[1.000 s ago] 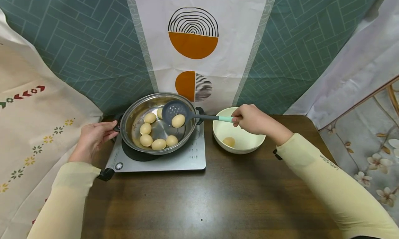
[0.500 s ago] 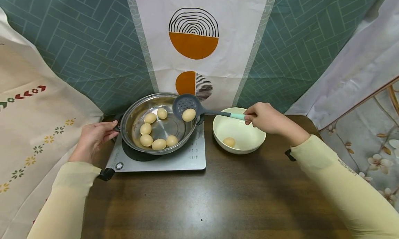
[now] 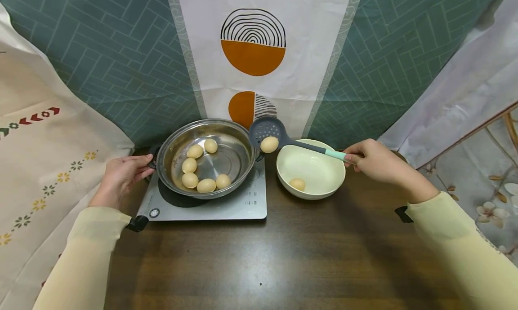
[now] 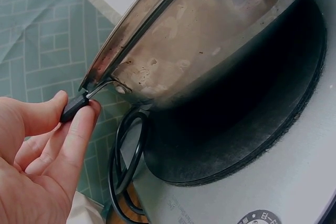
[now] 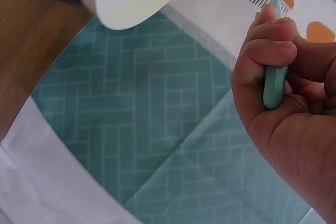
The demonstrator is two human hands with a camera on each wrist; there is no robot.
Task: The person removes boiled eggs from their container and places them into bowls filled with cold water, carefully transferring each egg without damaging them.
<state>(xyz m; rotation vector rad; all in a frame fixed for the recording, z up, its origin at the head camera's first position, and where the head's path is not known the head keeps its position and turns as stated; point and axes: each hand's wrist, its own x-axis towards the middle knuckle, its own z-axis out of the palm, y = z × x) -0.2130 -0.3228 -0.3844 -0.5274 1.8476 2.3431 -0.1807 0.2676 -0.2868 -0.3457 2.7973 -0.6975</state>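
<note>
My left hand (image 3: 119, 177) pinches the black side handle (image 4: 74, 107) of a steel pan (image 3: 226, 194) between thumb and fingers. Several eggs (image 3: 195, 151) lie in the pan, around its left and front. In my right hand (image 3: 374, 159) is the mint-green end of a grey slotted skimmer (image 5: 274, 87), fingers curled round it. One egg (image 3: 269, 144) rides at the near edge of the skimmer's perforated head (image 3: 265, 129), above the gap between the pan's right rim and a cream bowl (image 3: 311, 166). Another egg (image 3: 297, 184) lies in the bowl.
The pan stands on a silver induction cooker (image 3: 243, 211) with a black round plate (image 4: 210, 150). A black cord (image 4: 118, 166) loops beside it. Behind the brown table (image 3: 259, 256) hangs a patterned cloth (image 3: 137, 54); floral fabric (image 3: 485, 166) hangs on the right.
My right hand has carried the skimmer with its egg from over the pan rightward, past the rim towards the bowl. My left hand stays on the pan handle.
</note>
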